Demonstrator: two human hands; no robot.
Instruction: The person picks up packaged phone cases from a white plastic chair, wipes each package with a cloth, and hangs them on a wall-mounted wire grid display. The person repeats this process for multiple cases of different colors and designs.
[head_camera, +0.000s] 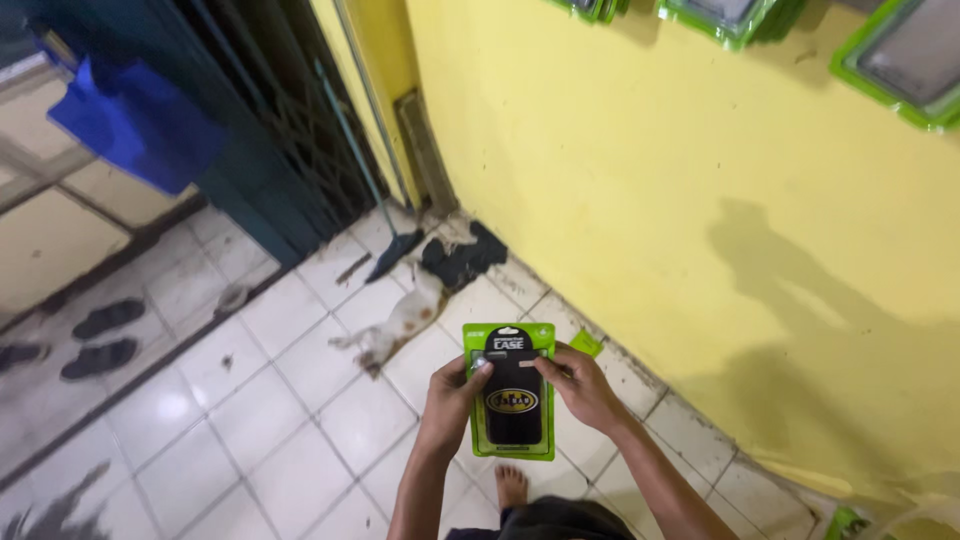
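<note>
Head view: I've got both hands clamped on the green phone-case pack (511, 390), left hand (452, 395) on its left edge, right hand (583, 387) on its right. Pack stands upright, long axis near-to-far, centred between them above the white tiled floor (250, 420).

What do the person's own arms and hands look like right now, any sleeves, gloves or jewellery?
Both arms are bare to the frame's lower edge: no sleeves visible. The left hand and right hand wear no gloves; no watch, ring or wristband can be made out.

Both hands, left hand (452, 392) and right hand (583, 388), grip a green phone-case package (512, 392) above white floor tiles (250, 440).
</note>
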